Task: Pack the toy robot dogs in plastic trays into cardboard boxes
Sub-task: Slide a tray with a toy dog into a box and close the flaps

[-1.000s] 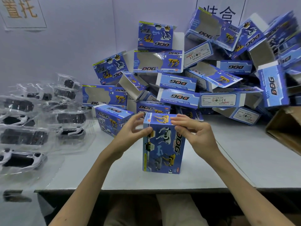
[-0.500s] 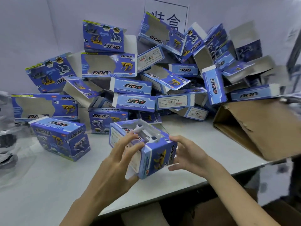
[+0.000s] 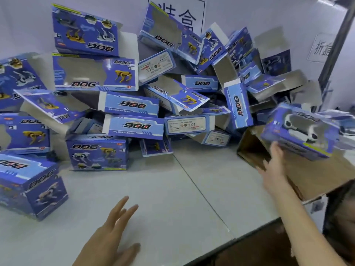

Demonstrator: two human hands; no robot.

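Your left hand (image 3: 113,233) has come off the packed box (image 3: 299,135) and now hovers low over the near tabletop (image 3: 172,189), its grip slack, fingers straight and spread, holding nothing. Your right hand (image 3: 274,169) has carried that box alone from the middle of the tabletop out to the right. Its grip is at the box's lower near corner, thumb on the face, the other fingers hidden beneath. The box hangs tilted and blurred above the open brown carton (image 3: 322,177), with a white toy dog (image 3: 292,120) showing through its window. Behind, the heap of empty boxes (image 3: 134,104) lies as before against the wall.
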